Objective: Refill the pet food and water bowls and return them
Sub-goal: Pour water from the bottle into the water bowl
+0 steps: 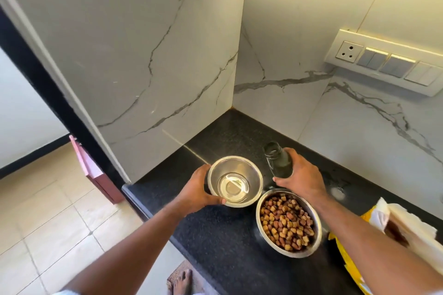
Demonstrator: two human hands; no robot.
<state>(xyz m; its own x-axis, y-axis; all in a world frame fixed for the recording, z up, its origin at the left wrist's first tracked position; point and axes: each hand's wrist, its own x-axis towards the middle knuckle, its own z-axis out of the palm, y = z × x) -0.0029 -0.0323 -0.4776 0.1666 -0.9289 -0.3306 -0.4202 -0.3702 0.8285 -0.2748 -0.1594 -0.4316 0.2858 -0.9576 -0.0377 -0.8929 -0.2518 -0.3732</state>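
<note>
A steel water bowl [235, 181] on the black counter [215, 235] is gripped at its rim by the left hand [195, 193]. A dark bottle [279, 160], uncapped, is clasped by the right hand [300, 176]. Just beside, a bowl of kibble [287, 221] is seen.

Head-worn camera looks steeply down, close over the counter [215, 235] corner.

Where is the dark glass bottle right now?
Head view, centre-right: the dark glass bottle stands on the black counter, gripped by the right hand, behind the kibble-filled steel bowl.
</note>
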